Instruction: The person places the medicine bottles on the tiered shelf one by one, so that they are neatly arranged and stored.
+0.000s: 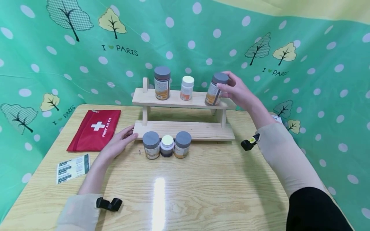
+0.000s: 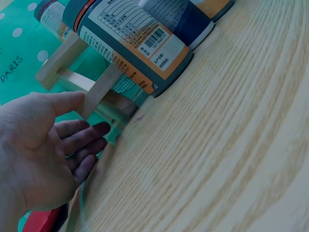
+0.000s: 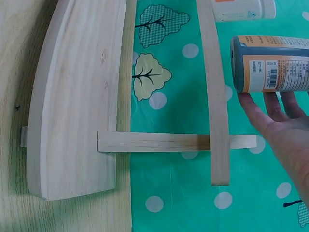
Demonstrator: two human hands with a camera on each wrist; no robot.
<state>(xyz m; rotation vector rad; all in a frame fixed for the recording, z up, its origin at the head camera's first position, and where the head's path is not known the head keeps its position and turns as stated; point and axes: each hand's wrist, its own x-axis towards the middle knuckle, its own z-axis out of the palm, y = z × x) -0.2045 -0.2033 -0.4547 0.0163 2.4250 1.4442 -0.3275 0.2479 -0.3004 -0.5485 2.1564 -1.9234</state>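
My right hand (image 1: 237, 90) holds a grey-lidded supplement bottle (image 1: 213, 93) at the right end of the wooden two-tier rack's upper shelf (image 1: 173, 102). The bottle leans a little; in the right wrist view a narrow gap shows between its base (image 3: 236, 65) and the shelf edge. On the same shelf stand another grey-lidded bottle (image 1: 162, 84) and a small white bottle (image 1: 187, 88). At the lower shelf's (image 1: 185, 130) left end, my left hand (image 1: 119, 141) touches the wood with its thumb, fingers relaxed (image 2: 43, 145).
Before the rack stand two grey-lidded jars (image 1: 151, 146) (image 1: 182, 146) with a small cream-lidded bottle (image 1: 167, 147) between them. A red first aid pouch (image 1: 93, 130) and a printed packet (image 1: 73, 168) lie at left. A green curtain (image 1: 185, 41) hangs behind the table.
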